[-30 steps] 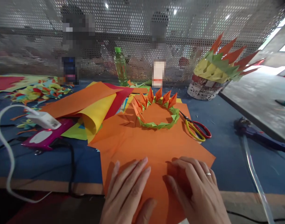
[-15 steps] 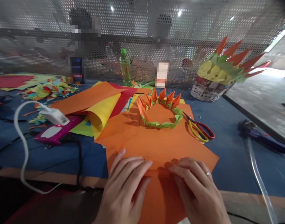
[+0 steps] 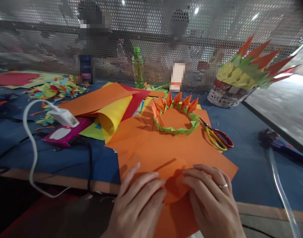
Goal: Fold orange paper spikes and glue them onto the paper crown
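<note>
A big orange paper sheet (image 3: 166, 152) lies on the blue table in front of me, its near part hanging over the table edge. My left hand (image 3: 138, 203) rests on it with fingers stretched out flat. My right hand (image 3: 212, 198), wearing a ring, curls its fingers over a raised fold (image 3: 174, 188) of the sheet that bulges up between the two hands. Farther back on the same sheet sits a paper crown ring (image 3: 177, 115) of green folded units with orange spikes.
Scissors (image 3: 218, 137) with red and yellow handles lie right of the ring. Curled yellow, orange and red sheets (image 3: 111, 109), a pink device (image 3: 64, 135) with a white plug and cables sit left. A basket with a spiked paper piece (image 3: 243, 79), a green bottle (image 3: 137, 67), and a glue gun (image 3: 280, 145) are farther off.
The view has shifted a little to the left. Both hands slid toward me along the sheet, and the paper between them has risen into a fold under my right fingers.
</note>
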{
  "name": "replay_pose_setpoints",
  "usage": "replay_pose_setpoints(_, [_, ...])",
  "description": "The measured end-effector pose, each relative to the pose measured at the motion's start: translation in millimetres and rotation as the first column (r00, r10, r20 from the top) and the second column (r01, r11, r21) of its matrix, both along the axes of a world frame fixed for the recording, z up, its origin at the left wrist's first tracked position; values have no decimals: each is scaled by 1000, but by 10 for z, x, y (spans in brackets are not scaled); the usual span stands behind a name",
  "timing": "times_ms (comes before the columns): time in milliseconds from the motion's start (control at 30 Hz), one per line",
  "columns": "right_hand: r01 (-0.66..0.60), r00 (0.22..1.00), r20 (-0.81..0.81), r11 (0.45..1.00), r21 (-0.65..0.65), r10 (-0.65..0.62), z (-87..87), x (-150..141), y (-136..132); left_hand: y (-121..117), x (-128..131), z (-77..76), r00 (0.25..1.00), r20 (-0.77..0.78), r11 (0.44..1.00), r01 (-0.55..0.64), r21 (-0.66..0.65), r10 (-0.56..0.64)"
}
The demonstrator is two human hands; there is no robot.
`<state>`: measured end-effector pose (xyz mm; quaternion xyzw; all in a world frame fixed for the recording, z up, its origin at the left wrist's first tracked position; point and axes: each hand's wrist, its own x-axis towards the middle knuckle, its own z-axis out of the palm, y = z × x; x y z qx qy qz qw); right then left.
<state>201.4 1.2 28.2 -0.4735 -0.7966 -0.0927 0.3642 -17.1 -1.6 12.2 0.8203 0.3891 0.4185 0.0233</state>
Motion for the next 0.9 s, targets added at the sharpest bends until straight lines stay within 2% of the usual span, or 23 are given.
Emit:
replay_pose_setpoints(233, [-141, 985, 96, 990, -2, 141, -18, 4, -60, 37, 140, -132, 995, 85, 991, -54, 123, 44])
replay_pose_setpoints(400, [-139, 989, 32, 984, -108, 143, -61, 18, -34, 50, 97, -123, 996, 75, 989, -48, 137, 38])
replay_pose_setpoints(533, [-145, 989, 14, 975, -170, 150, -58, 43, -30, 22, 4, -98, 999, 11, 996, -37, 80, 36])
replay_pose_setpoints(633, [-146, 988, 27, 972, -186, 153, -31, 57, -32, 15, -32, -120, 994, 82, 990, -79, 120, 69])
replay_pose_setpoints(733, [-138, 987, 61, 974, -178, 151, 0, 60, -25, 9, -40, -142, 998, 46, 994, -48, 100, 43])
replay_pose_setpoints(767, [-129, 987, 67, 974, -183, 144, 9, 60, -22, 4, -37, -145, 996, 78, 990, -57, 129, 47])
replay_pose_setpoints(900, [-97, 992, 62, 972, -216, 113, 22, 47, -12, -36, -16, -153, 994, 56, 994, -93, 52, 90])
